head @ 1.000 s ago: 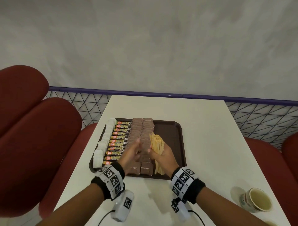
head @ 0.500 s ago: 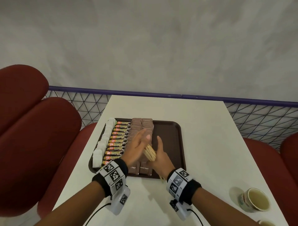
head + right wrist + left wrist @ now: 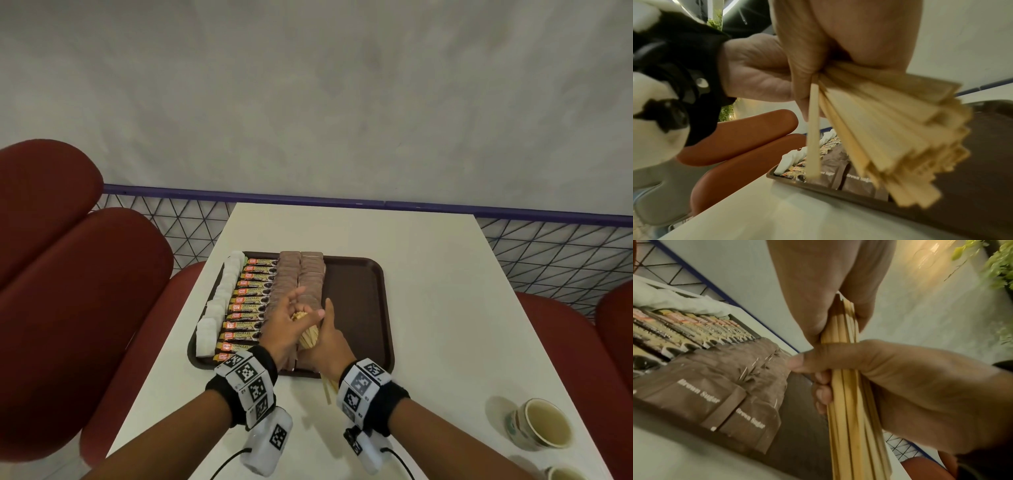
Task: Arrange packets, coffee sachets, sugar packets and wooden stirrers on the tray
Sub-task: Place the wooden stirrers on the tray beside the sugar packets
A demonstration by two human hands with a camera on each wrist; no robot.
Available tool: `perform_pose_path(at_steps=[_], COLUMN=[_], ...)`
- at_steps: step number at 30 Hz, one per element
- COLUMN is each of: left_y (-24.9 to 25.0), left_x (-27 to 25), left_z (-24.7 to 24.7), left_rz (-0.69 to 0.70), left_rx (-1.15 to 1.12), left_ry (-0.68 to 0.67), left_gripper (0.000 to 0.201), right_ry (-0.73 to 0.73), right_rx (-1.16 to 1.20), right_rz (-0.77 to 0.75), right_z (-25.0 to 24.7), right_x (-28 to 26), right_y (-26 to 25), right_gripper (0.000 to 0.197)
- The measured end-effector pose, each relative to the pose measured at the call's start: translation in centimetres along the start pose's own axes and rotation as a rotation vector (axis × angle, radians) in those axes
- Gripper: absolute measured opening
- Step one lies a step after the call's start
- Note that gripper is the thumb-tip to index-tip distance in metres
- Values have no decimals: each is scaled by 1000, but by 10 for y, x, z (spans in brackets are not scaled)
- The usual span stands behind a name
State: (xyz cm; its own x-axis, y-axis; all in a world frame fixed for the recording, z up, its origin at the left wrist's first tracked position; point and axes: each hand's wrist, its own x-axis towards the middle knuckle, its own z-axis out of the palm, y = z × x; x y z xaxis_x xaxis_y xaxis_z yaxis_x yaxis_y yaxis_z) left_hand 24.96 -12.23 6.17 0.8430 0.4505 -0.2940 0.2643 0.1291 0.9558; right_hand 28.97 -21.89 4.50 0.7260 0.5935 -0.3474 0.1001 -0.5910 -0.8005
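Note:
Both hands hold one bundle of wooden stirrers (image 3: 309, 337) above the near middle of the dark brown tray (image 3: 359, 301). My right hand (image 3: 330, 342) wraps its thumb and curled fingers round the middle of the bundle (image 3: 846, 402). The left hand (image 3: 286, 322) grips the far ends (image 3: 840, 316). The near ends fan out (image 3: 900, 138) and stick out past the tray's near edge. On the tray's left half lie a column of white packets (image 3: 222, 298), a column of coffee sachets (image 3: 253, 301) and two columns of brown sugar packets (image 3: 301, 274).
The tray lies on a white table (image 3: 445, 308); its right half is bare. A cup of pale liquid (image 3: 544, 428) stands at the near right, with a second cup (image 3: 561, 474) at the frame's bottom edge. Red seats (image 3: 85, 291) flank the table; a wire fence runs behind.
The right hand held the stirrers upright and fanned; the left hand has since come onto their far ends. The bundle now lies lower, its near ends past the tray's near edge.

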Motion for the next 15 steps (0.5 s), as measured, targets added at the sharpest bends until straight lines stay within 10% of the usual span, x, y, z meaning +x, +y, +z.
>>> perform_pose_path(at_steps=[8,15], left_y=[-27,-4], left_x=[19,15], left_z=[-3,-1], left_rz=[-19,67], left_rx=[33,-29], left_ry=[104,147], left_gripper=[43,38], right_ry=[-27,-308], right_rx=[48,95], right_rz=[57,74], right_z=[6,-3], right_x=[0,-9], right_y=[7,29], right_gripper=[110,21])
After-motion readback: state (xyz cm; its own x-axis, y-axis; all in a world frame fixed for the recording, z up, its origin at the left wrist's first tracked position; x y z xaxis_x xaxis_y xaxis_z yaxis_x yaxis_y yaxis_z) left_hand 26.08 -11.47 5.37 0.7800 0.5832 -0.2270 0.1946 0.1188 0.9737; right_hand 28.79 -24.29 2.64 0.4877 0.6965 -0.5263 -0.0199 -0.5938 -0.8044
